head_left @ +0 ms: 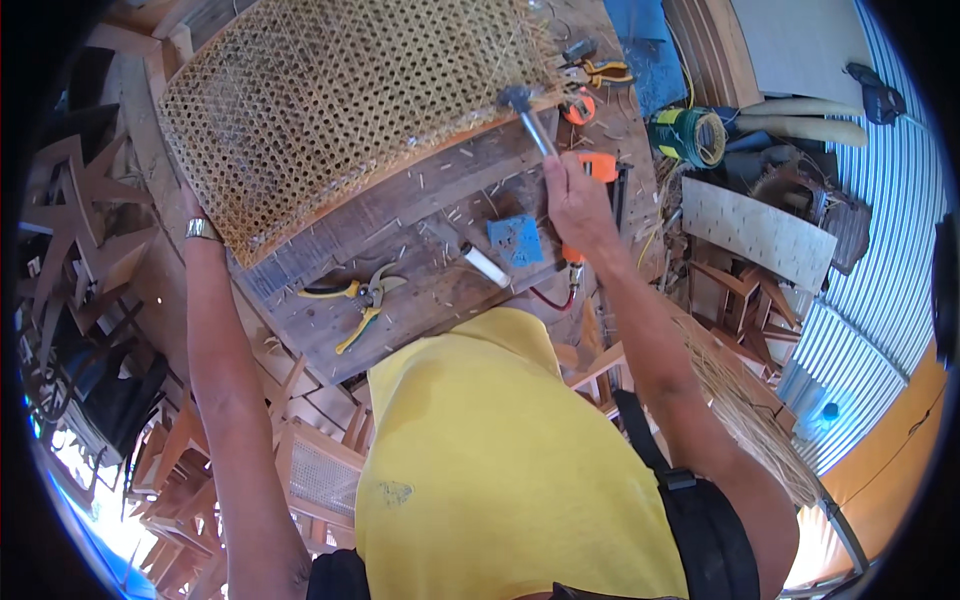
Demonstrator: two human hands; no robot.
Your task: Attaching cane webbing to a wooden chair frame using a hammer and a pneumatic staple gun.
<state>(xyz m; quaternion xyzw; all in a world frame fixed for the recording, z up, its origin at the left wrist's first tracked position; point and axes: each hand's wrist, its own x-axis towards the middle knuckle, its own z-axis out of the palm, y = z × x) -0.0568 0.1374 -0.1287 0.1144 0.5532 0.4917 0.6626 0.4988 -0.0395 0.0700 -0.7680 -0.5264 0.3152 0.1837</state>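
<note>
Yellow shirt (500, 450) fills the foreground. Right hand (575, 200) has its fingers wrapped round a hammer (530, 118) handle, head at the edge of the woven cane panel (340, 110) on the wooden workbench (420, 270). Left hand (192, 205) is mostly hidden behind the panel's edge; its grip cannot be told. Cane looks light, springy and fragile; hold by the frame. Pliers (360, 300) lie nearby.

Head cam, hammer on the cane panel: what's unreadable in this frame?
- Left hand: head view, mostly hidden behind the woven cane panel; its grip on the frame cannot be seen.
- Hammer head: blurred; contact with the panel's edge cannot be told.
- Right hand: seen from the back, so finger placement on the handle is hidden.
- Tools at the bench's far edge: small, bent by the fisheye rim.
- Panel's far corners: cut off by the top edge.
</note>
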